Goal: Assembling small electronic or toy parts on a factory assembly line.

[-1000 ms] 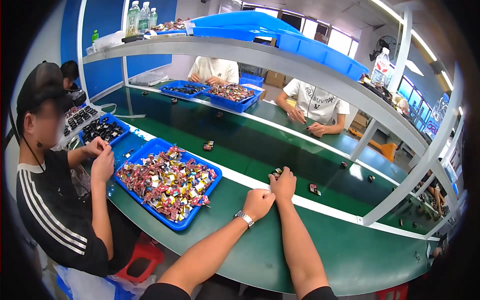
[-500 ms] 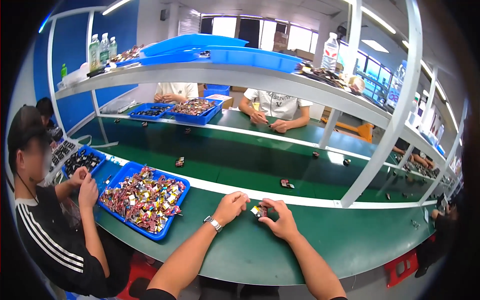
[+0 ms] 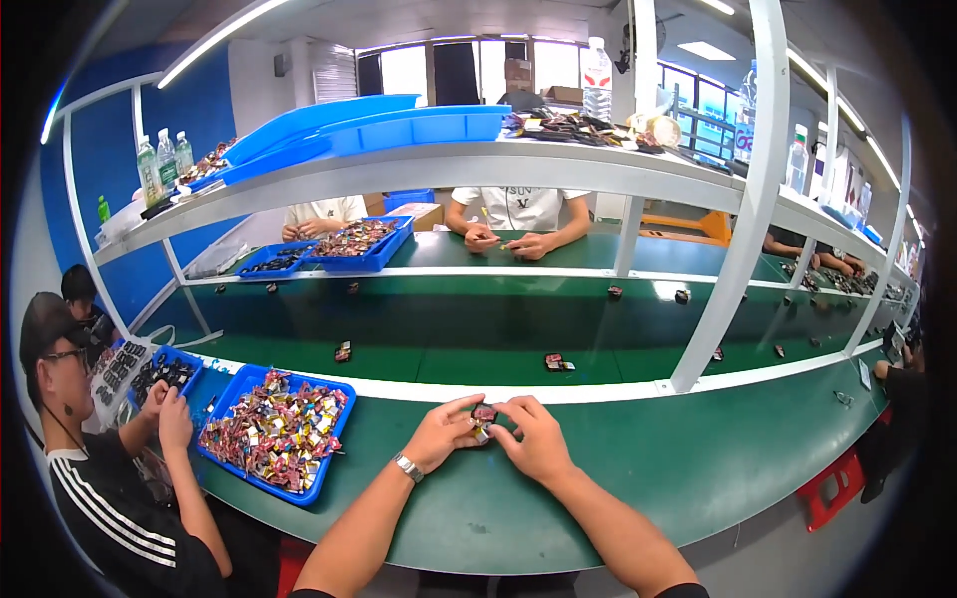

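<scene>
A small red-and-black electronic part [image 3: 482, 415] with a silvery and yellow piece hangs just above the green tabletop, between my hands. My left hand [image 3: 442, 436], with a watch at the wrist, has its thumb and fingers closed on the part's left side. At the right edge, my right hand [image 3: 535, 439] pinches it with thumb and forefinger. The fingers hide some of the part, so its exact kind cannot be made out. Left of my hands sits a blue tray [image 3: 317, 490] heaped with similar small red, silver and yellow parts.
Beyond a white rail runs a dark green belt [image 3: 478, 339] with scattered parts, such as one red part [image 3: 558, 362]. A slanting white post [image 3: 733, 269] carries a shelf [image 3: 449, 169]. A co-worker [image 3: 110, 488] sits close at left; others work across the line.
My left hand has come over to the part that my right hand was holding, and now both hands are on it. The part has shifted left, and the head view has tilted.
</scene>
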The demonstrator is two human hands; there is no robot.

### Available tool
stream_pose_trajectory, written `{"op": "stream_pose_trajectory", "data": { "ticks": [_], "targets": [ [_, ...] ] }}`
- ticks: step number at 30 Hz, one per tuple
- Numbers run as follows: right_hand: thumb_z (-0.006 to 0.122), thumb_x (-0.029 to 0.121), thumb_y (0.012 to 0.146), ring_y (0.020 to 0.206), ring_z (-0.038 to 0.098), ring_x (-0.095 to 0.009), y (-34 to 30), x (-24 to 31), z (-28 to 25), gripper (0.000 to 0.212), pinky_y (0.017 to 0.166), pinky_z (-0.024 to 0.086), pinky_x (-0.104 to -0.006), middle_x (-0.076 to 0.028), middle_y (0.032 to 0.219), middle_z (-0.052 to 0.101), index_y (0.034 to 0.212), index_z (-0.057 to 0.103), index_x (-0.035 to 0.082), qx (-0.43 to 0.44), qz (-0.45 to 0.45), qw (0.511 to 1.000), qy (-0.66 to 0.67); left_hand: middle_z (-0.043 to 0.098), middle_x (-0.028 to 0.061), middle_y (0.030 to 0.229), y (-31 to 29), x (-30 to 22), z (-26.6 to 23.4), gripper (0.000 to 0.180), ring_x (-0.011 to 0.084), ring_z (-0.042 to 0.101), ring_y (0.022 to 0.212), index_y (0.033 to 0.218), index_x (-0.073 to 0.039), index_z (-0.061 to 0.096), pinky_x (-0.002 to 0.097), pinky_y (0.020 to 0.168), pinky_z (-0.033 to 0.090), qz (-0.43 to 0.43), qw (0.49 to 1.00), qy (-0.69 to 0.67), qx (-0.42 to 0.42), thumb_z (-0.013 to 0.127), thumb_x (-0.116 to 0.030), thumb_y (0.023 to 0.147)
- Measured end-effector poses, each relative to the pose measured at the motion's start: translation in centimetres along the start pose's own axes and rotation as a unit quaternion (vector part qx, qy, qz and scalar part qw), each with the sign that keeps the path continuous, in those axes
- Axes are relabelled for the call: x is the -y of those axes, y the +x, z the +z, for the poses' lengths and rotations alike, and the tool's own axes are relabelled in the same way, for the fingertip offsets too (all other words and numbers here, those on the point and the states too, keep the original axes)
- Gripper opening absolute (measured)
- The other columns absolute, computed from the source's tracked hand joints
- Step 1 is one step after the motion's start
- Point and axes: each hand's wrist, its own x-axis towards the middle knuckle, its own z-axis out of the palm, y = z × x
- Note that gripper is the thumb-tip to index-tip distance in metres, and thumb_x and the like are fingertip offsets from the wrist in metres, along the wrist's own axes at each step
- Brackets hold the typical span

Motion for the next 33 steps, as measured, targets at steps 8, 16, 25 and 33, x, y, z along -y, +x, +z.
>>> {"op": "stream_pose_trajectory", "data": {
  "ticks": [8,16,25,33],
  "targets": [
    [0.073,0.007,0.077,0.079,0.065,-0.021,0.1,-1.0,0.6,0.024,0.066,0.055,-0.0315,-0.005,0.095,0.061,0.1,0.068,0.009,-0.035,-0.081,0.992,-0.085,0.061,0.0099,0.121,0.1,0.0,0.9,0.047,0.0195,0.062,0.107,0.14,-0.008,0.042,0.0347,0.091,0.052,-0.022,0.999,0.001,0.043,0.052,-0.001,0.094],
    [0.071,0.006,0.074,0.081,0.065,-0.019,0.3,-0.6,0.4,0.021,0.066,0.056,-0.032,-0.001,0.096,0.062,0.094,0.069,0.012,-0.016,-0.148,0.973,-0.179,0.061,0.0096,0.122,0.0,0.3,0.7,0.04,0.0166,0.061,0.107,0.134,-0.004,0.048,0.0324,0.093,0.053,-0.016,0.999,0.003,0.029,0.049,0.001,0.094],
    [0.073,0.007,0.073,0.104,0.057,-0.026,0.7,-1.4,-0.2,0.017,0.082,0.052,-0.0358,-0.007,0.115,0.057,0.087,0.063,0.008,0.069,-0.132,0.981,-0.12,0.061,0.013,0.119,0.2,1.0,0.3,0.038,0.0214,0.062,0.108,0.13,-0.002,0.048,0.0356,0.093,0.054,-0.024,1.0,-0.002,0.0,0.048,0.005,0.093],
    [0.071,0.011,0.077,0.113,0.053,-0.028,0.7,-1.8,-0.5,0.01,0.092,0.048,-0.0374,-0.006,0.122,0.056,0.086,0.068,0.009,0.089,-0.096,0.988,-0.087,0.061,0.0127,0.116,0.3,0.9,0.6,0.037,0.0196,0.063,0.105,0.128,-0.001,0.048,0.0322,0.091,0.055,-0.01,1.0,-0.003,0.004,0.049,0.007,0.092]
  ]
}}
